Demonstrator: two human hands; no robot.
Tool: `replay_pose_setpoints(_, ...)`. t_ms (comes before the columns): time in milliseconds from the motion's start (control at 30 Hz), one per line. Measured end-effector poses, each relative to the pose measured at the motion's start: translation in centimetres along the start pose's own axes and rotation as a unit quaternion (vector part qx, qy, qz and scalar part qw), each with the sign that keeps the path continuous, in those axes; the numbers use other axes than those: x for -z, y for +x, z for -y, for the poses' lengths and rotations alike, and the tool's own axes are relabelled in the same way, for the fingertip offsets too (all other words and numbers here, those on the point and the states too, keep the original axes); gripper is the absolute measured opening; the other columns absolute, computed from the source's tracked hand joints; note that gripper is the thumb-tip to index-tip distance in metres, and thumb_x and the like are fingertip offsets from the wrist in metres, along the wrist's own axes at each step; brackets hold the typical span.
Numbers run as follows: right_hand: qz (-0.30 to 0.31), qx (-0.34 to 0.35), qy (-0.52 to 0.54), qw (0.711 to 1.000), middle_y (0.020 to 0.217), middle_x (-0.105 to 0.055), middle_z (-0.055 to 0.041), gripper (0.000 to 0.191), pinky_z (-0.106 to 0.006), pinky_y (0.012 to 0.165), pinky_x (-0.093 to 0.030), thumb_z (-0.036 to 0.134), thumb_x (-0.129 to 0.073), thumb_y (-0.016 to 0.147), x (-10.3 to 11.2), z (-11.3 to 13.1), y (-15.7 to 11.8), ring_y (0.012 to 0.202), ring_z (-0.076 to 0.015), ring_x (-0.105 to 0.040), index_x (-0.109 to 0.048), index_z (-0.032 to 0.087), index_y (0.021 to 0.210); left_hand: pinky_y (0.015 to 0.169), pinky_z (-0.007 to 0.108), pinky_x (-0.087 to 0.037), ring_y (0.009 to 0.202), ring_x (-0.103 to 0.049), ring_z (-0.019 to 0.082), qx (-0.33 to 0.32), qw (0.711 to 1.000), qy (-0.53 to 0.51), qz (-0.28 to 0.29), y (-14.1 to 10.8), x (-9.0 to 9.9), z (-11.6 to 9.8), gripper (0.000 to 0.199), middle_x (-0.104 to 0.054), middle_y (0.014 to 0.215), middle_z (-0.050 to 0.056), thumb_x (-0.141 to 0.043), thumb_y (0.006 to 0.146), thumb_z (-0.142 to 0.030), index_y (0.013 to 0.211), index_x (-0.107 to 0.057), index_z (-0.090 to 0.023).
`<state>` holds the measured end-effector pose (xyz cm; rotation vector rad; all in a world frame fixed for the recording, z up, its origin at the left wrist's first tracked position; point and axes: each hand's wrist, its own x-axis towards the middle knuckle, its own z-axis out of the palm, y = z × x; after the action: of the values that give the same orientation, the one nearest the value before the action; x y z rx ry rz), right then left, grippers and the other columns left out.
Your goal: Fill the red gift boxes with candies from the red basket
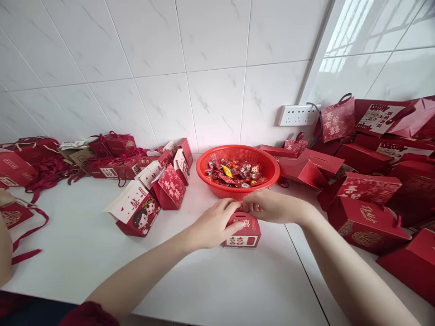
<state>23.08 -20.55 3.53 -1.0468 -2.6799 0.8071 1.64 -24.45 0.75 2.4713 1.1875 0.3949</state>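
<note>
Presently, L hand (214, 225) spread on upright box (242, 242), R hand (274, 206) curled, pinch unclear; closure unconf., sweets (234, 171) left in basket (231, 191), 12 o'clock.

The single view looks from the person's head, above the near side of the white table (220, 285); it faces forward and tilts down, with the tiled wall (152, 45) closing off the far side; the left hand (215, 224) and right hand (272, 206) sit close, near the middle, their forearms (142, 271) entering from near left and near right; the red basket (224, 190) lies just beyond; the wide view cuts off the boxes (360, 217) at far right.
</note>
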Motion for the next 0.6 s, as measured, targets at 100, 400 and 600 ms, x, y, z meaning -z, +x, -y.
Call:
replay_pose_setpoints(100, -0.004, 0.004, 0.008, 1.000, 0.095, -0.069, -0.0053, 0.018, -0.029, 0.071, -0.047, 0.025, -0.051, 0.089, 0.9, 0.0, -1.3, 0.083, -0.0190, -0.062, -0.065, 0.019, 0.097, 0.115, 0.036, -0.034, 0.136, -0.040, 0.018, -0.026, 0.996, -0.007, -0.082, -1.3, -1.6, 0.9, 0.045, -0.044, 0.146, 0.007, -0.031, 0.103, -0.036, 0.146, -0.041, -0.027)
replay_pose_setpoints(400, -0.014, -0.084, -0.041, 0.996, 0.109, -0.066, -0.0076, 0.027, -0.035, 0.079, -0.049, 0.039, -0.052, 0.090, 1.0, -0.2, -2.6, 0.094, -0.0243, -0.063, -0.061, 0.022, 0.108, 0.110, 0.054, -0.034, 0.134, -0.036, 0.036, -0.062, 0.991, 0.115, -0.030, -3.7, -2.0, 2.1, 0.067, -0.025, 0.159, 0.012, -0.055, 0.088, -0.059, 0.149, -0.041, -0.033)
replay_pose_setpoints(600, 0.001, -0.133, -0.038, 0.990, 0.108, -0.067, -0.0068, 0.033, -0.036, 0.079, -0.050, 0.046, -0.050, 0.091, 1.2, -0.6, -2.9, 0.093, -0.0241, -0.065, -0.061, 0.024, 0.112, 0.110, 0.046, -0.039, 0.131, -0.043, 0.032, 0.007, 0.999, 0.051, 0.004, -7.9, 2.5, 1.3, 0.064, -0.040, 0.146, 0.007, -0.060, 0.086, -0.054, 0.146, -0.043, -0.041)
